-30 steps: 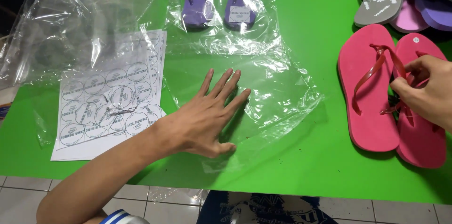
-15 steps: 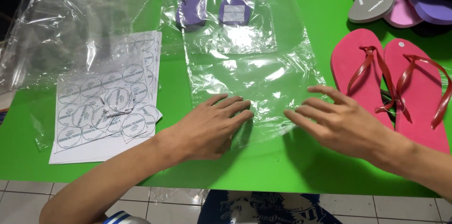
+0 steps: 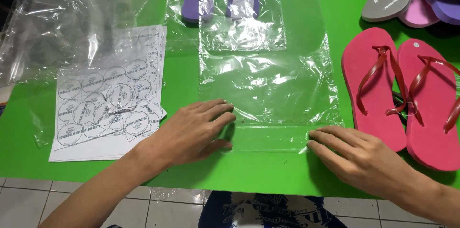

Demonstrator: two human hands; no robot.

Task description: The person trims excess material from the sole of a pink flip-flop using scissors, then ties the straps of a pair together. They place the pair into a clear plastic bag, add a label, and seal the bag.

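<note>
A clear rectangular plastic bag [image 3: 268, 89] is lying flat on the green table [image 3: 335, 12]. The left hand [image 3: 191, 132] and right hand [image 3: 359, 156] are pressing its near corners, fingers spread flat, gripping nothing.

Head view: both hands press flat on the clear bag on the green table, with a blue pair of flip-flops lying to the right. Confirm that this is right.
Not quite: the head view shows the flip-flops to the right are pink with red straps, not blue. The rest holds: the left hand and right hand press flat on the near edge of the clear bag on the green table.
</note>
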